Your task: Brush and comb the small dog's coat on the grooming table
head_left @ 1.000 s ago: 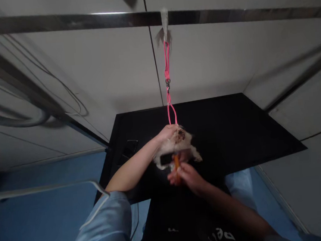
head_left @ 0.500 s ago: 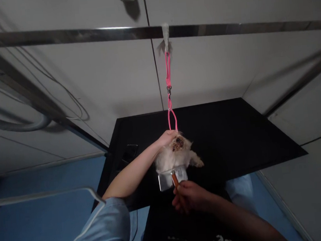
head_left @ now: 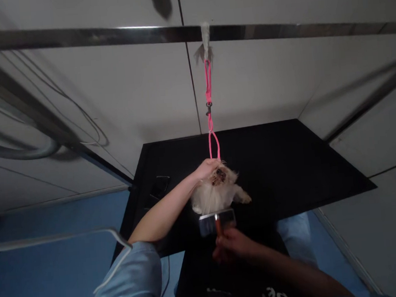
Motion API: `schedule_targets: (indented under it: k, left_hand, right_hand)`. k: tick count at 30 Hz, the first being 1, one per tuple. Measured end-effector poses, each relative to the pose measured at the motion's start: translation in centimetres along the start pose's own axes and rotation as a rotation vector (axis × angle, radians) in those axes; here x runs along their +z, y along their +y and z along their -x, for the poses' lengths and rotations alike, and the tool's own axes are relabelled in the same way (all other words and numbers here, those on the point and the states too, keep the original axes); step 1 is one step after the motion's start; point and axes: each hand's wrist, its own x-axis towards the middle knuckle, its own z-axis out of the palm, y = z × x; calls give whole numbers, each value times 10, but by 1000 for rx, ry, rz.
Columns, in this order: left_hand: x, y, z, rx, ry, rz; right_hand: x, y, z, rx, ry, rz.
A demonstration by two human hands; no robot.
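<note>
From my station I have a small dog (head_left: 207, 197) at the middle of the view, on the near edge of the surface (head_left: 289, 159), its pale coat turning brown about the muzzle and one foreleg reaching out toward four o'clock. My left hand (head_left: 207, 168) sits at its eleven o'clock, fingers closed on the top of the head; the feed is too dim for me to say whether they pinch fur alone or the cord as well. My right hand (head_left: 236, 243) is at five o'clock, fingers wrapped around the orange handle of a brush (head_left: 208, 225), whose wide, blurred head lies at the dog's six o'clock, just at the lower edge of the coat. A pink cord (head_left: 208, 80) with a metal clip (head_left: 209, 108) runs up to twelve o'clock, where a white tie (head_left: 205, 39) fixes it to a metal bar (head_left: 105, 35) crossing the view.

The surface is black, and at nine o'clock, beyond my left forearm, it carries a flat dark object (head_left: 161, 184) with a shiny rim. Farther out, I see pale wall panels (head_left: 264, 78) behind, cables (head_left: 64, 93) toward ten o'clock, and blue floor (head_left: 55, 258) at eight.
</note>
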Motion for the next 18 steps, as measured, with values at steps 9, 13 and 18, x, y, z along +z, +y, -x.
schedule_targets:
  k: [9, 13, 18]
  left_hand:
    - [4, 6, 1, 32, 18, -14]
    - [4, 6, 1, 32, 18, -14]
    - [0, 5, 1, 19, 11, -30]
  right_hand:
    - [-2, -18, -7, -99, 39, -22]
    - [-1, -13, -10, -127, -60, -29]
    - [-1, -18, -11, -84, 86, -51]
